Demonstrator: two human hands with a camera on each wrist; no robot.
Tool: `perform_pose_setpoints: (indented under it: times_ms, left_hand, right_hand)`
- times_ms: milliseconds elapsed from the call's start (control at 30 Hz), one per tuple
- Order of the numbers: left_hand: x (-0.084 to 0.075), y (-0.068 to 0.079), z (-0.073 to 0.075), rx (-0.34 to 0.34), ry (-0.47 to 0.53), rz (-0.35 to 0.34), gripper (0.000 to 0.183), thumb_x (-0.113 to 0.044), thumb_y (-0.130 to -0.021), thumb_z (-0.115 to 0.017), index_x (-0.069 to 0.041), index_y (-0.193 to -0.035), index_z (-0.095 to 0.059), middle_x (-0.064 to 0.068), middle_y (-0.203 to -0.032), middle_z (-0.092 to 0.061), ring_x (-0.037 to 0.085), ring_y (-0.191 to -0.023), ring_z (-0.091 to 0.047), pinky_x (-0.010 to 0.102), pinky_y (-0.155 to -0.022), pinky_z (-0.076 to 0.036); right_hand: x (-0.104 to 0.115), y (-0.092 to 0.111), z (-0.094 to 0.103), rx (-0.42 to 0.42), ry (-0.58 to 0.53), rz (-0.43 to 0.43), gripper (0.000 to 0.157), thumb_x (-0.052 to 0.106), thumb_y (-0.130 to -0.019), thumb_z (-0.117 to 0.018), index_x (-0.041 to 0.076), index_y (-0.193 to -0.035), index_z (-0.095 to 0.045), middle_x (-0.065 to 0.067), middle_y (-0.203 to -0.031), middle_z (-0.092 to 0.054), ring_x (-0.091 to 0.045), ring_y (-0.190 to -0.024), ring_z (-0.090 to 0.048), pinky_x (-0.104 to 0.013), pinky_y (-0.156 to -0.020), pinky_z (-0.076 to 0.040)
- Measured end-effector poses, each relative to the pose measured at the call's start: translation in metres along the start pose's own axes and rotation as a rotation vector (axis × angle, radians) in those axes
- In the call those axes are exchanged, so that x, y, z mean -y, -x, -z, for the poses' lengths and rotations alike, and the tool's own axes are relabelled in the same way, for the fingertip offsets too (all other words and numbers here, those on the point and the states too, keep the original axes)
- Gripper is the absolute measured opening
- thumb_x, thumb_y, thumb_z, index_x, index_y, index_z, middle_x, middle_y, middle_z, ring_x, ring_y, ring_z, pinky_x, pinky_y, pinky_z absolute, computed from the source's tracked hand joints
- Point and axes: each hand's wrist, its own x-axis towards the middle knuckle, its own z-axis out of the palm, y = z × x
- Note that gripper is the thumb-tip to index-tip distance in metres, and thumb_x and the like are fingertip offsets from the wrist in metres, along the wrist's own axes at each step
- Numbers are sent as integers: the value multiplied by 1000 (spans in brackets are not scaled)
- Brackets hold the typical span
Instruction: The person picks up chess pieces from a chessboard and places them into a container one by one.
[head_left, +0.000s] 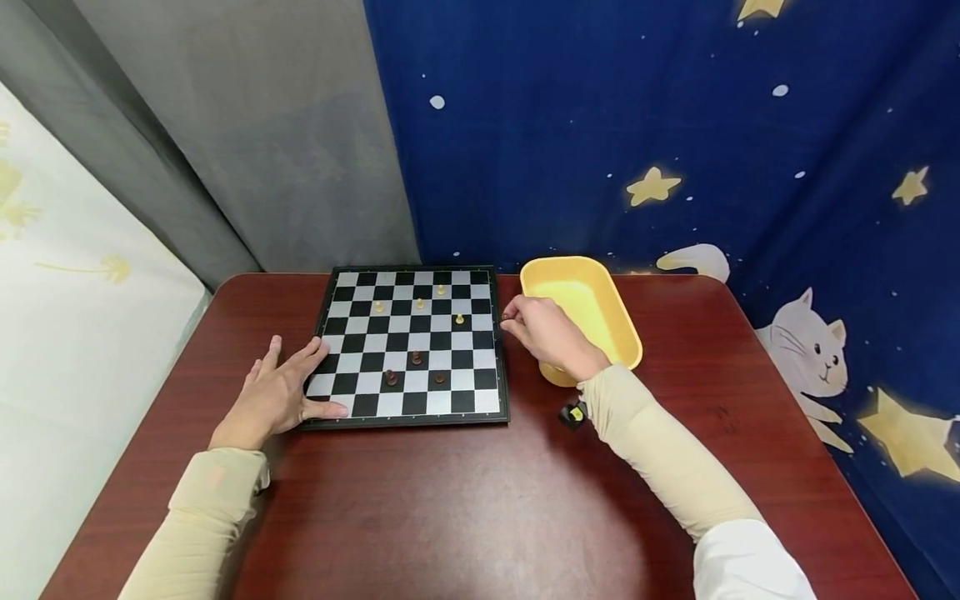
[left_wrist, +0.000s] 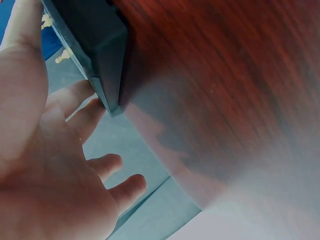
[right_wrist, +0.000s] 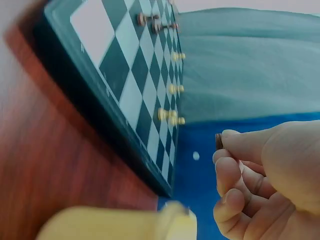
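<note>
My right hand [head_left: 551,333] is just off the board's right side, by the yellow bin. Between its thumb and index finger it pinches a small brown chess piece [right_wrist: 219,141], mostly hidden by the fingertips. A black-framed chessboard [head_left: 405,422] lies flat on the table. Spread wide at its near left corner, my left hand [head_left: 273,392] touches the frame, with the thumb along the near edge and fingertips on the left side. Three brown pieces stand on the near half, one a brown pawn [head_left: 439,377]. Several cream pieces, including a cream pawn [head_left: 460,319], stand farther back.
A yellow plastic bin [head_left: 628,329] stands right of the board, partly covered by my right forearm. A small black object with a yellow spot [head_left: 573,414] is beside the right cuff. Grey and blue curtains [head_left: 525,150] hang behind the table's far edge [head_left: 285,275].
</note>
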Motion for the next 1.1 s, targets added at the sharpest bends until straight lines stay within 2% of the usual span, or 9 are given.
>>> perform_pose_setpoints:
  times_ms: [267,433,633,1100]
  left_hand:
    - [-1,-2,-2,4,0,8,127,-85,-66,-68,-18,-164,-24,8,-173,-17,55,-155,5,79,-116,-13]
    - [-1,-3,-2,4,6,15,127,-84,-66,-69,-18,-164,-24,8,-173,-17,55,-155,5,79,-116,-13]
    - [0,-2,-2,-5,0,9,126,-84,-66,-70,-18,-164,-24,9,-172,-18,56,-155,3,79,-116,-14]
    - [0,-2,-2,-5,13,10,127,-84,-66,-69,-18,-164,-23,9,-172,-18,56,-155,5,79,-116,-12]
  right_hand:
    - [-25,-1,22,-37,64,-39,18,19,-101,-64,4,-109,-70,-11,-102,-76,-26,-92,-73,-40,-88,-59]
    - [-38,-1,28,-46,93,-87,19,19,-101,-64,4,-108,-71,-12,-100,-77,-29,-92,-72,-43,-86,-58]
    - [-52,0,33,-16,112,-127,19,19,-102,-61,3,-110,-70,-14,-102,-77,-29,-92,-71,-43,-83,-57]
    - [-77,1,37,37,146,-165,23,16,-99,-62,0,-110,-73,-17,-112,-77,-30,-98,-71,-43,-92,-57]
